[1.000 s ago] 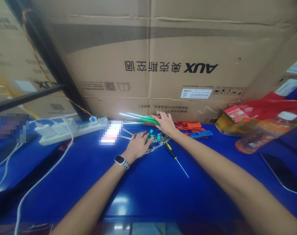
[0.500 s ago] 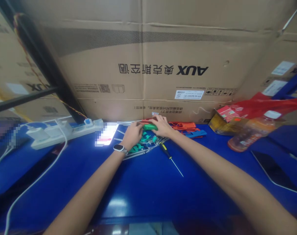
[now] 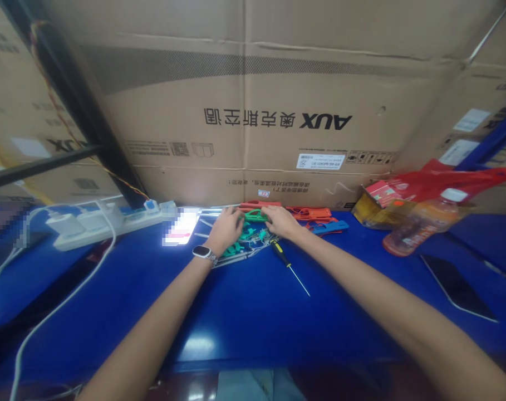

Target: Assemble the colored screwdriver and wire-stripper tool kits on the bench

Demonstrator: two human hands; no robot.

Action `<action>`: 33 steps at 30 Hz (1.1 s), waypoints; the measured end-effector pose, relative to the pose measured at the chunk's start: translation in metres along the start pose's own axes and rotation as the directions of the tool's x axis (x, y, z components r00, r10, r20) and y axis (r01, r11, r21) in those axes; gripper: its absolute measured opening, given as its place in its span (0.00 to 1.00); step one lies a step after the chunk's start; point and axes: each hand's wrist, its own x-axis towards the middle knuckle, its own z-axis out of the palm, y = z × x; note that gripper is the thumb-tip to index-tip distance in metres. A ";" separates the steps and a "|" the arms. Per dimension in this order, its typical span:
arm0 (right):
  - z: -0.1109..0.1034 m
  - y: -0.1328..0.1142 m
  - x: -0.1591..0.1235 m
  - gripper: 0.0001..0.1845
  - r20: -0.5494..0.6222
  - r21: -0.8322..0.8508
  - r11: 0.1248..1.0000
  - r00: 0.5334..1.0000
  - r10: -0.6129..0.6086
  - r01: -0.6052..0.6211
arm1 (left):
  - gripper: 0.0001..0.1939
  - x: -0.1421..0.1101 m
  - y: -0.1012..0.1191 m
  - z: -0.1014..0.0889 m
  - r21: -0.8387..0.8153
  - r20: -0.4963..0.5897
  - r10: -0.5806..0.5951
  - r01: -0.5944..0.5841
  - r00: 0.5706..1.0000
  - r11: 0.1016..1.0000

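Against the foot of the cardboard wall, a long green plastic piece (image 3: 255, 215) lies between my hands. My left hand (image 3: 226, 229), with a watch on its wrist, has its fingers curled at the piece's left end. At the other end, my right hand (image 3: 281, 221) pinches it between thumb and fingers. Red plastic parts (image 3: 261, 205) lie just behind. In front sits a pile of small teal plastic clips (image 3: 235, 249), wires and thin metal rods, partly covered by my left hand. A black-and-yellow screwdriver (image 3: 281, 254) rests beside the pile, its shaft pointing toward me.
Orange parts (image 3: 315, 213) and a blue part (image 3: 332, 226) lie right of my hands. Left are a lit phone (image 3: 181, 227) and a white power strip (image 3: 123, 224). Farther right are a drink bottle (image 3: 419, 223), an opened box (image 3: 373, 209) and a dark phone (image 3: 457, 287).
My right hand has set the bundle of green pieces and rods down lower. My left hand has moved from the clips up to the green piece. The camera view has shifted slightly.
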 end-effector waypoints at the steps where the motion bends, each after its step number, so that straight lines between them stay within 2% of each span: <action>1: -0.001 -0.003 -0.001 0.18 0.005 -0.005 1.000 1.000 0.021 -0.021 | 0.13 0.000 0.001 0.000 -0.014 0.007 0.000 0.000 1.000 1.000; 8: -0.002 -0.013 -0.002 0.13 0.050 0.030 0.990 0.989 0.140 -0.141 | 0.15 -0.001 -0.002 0.005 -0.061 0.075 -0.010 0.014 0.997 0.998; 13: -0.003 -0.014 -0.007 0.17 0.035 0.115 0.981 0.988 0.153 -0.156 | 0.19 -0.004 -0.005 0.009 -0.078 0.088 -0.023 0.030 0.996 0.996; 20: -0.003 -0.009 -0.042 0.19 -0.098 0.208 0.954 0.966 0.241 -0.217 | 0.18 -0.020 0.005 -0.009 -0.079 -0.015 -0.051 0.050 0.999 0.996; 23: -0.001 -0.003 -0.061 0.19 -0.109 0.239 0.948 0.964 0.240 -0.209 | 0.17 -0.028 0.016 -0.011 -0.089 0.031 -0.030 0.033 0.999 0.995; 27: 0.007 -0.001 -0.077 0.19 -0.047 0.319 0.928 0.975 0.219 -0.193 | 0.19 -0.037 0.029 -0.003 -0.023 0.140 -0.009 0.012 0.990 1.000; 33: 0.020 -0.009 -0.085 0.20 -0.060 0.375 0.903 0.966 0.250 -0.210 | 0.20 -0.040 0.022 0.002 0.020 0.133 0.067 -0.070 0.989 0.997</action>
